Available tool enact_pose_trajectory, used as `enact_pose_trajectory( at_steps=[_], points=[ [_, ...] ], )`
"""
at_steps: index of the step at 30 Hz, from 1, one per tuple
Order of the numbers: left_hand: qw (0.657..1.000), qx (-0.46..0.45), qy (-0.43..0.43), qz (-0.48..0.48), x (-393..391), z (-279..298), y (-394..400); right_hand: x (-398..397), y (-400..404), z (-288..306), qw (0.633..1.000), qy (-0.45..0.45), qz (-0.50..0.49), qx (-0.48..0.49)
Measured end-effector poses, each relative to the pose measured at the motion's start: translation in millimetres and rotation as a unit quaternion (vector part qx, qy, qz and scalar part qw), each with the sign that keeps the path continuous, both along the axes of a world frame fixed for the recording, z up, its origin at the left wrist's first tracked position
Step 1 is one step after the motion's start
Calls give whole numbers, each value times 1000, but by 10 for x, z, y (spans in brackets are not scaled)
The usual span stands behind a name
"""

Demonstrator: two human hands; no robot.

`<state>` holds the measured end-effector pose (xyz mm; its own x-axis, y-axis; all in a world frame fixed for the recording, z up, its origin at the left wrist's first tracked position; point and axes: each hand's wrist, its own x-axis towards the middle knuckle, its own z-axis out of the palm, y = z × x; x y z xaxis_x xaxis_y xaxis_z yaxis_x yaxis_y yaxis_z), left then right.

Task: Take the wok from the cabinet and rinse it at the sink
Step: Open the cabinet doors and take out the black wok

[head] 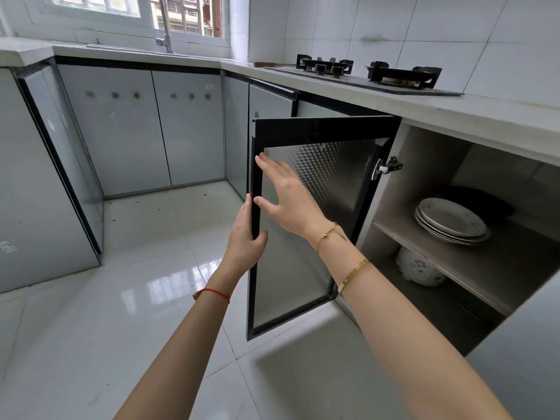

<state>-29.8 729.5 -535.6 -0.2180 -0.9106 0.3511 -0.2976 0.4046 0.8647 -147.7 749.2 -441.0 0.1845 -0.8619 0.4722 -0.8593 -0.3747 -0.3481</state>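
Note:
The black-framed cabinet door (321, 131) with a patterned panel stands swung open under the stove. My left hand (244, 241) grips its free edge, thumb on the inner side. My right hand (288, 195) lies flat and open against the panel's inner face. Inside the cabinet, a dark wok (485, 200) sits at the back of the upper shelf, mostly hidden behind a stack of white plates (451, 221). The sink's faucet (165, 31) stands by the window at the far left counter; the basin is out of sight.
A gas stove (369, 75) sits on the counter above the cabinet. A white patterned pot (418, 266) stands on the lower shelf. Closed grey cabinet doors (145, 128) line the far wall. The glossy tiled floor (136, 283) spreads out at the left.

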Motion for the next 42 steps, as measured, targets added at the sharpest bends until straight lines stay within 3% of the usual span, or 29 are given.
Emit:
enact_pose_trajectory(
  at_steps=[9, 12, 20, 30, 35, 42],
  points=[
    [994, -71, 7, 78, -189, -16, 367, -610, 525, -169, 994, 35, -82, -63],
    [993, -98, -2, 62, -357, 2, 464, -903, 808, -159, 989, 44, -118, -75],
    [989, -88, -5, -119, -1277, 101, 629, -1788, 1636, -99, 953, 75, -278, -98],
    [939, -58, -42, -335, -2900, 428, 1259, -2680, 2559, 98, 875, 72, -453, -154],
    [913, -19, -51, -404, -3473, 563, 1568, -2954, 2760, 149, 858, 73, -489, -143],
    [892, 30, -52, -447, -3743, 600, 1743, -3054, 2786, 92, 860, 55, -496, -108]
  ],
)
